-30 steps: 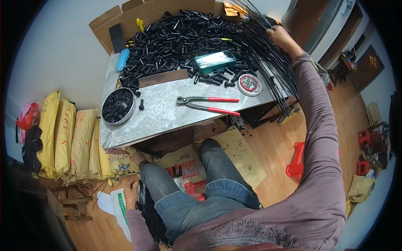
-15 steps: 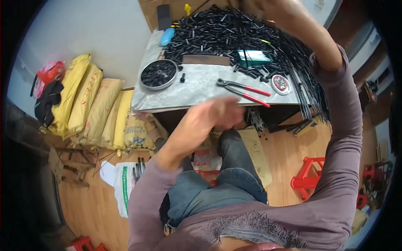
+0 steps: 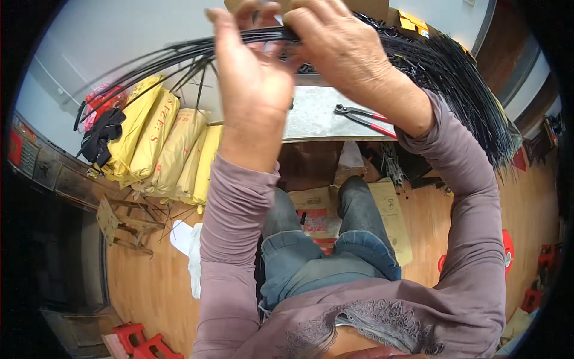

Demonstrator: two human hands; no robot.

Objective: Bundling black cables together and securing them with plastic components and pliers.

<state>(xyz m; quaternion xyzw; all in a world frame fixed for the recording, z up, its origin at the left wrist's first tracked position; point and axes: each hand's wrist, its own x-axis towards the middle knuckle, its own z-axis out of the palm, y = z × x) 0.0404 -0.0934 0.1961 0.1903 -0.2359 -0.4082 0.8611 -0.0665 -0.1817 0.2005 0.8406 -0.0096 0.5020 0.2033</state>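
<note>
A bundle of long thin black rods [image 3: 263, 35] is raised in front of me, above the table. Its loose ends fan out and droop to the left. My left hand [image 3: 254, 84] is turned palm up, with the thumb in front of the bundle and the fingers curled behind it. Beside it, my right hand [image 3: 341, 48] grips the same bundle from above, its fingertips partly cut off by the top edge. Below my right wrist, pincers [image 3: 344, 110] with red handles lie on the grey table [image 3: 314, 116].
A thick mass of long black rods [image 3: 472, 90] hangs over the table's right side, near an orange-yellow box [image 3: 412, 24]. Yellow sacks [image 3: 146, 131] lean on the left wall, with a wooden stool [image 3: 122, 224] in front. Red stools [image 3: 152, 347] stand at lower left.
My left hand has risen from the table's front edge to the bundle. The right hand has come left and lower, bringing the rods across in front of me. The view has shifted too.
</note>
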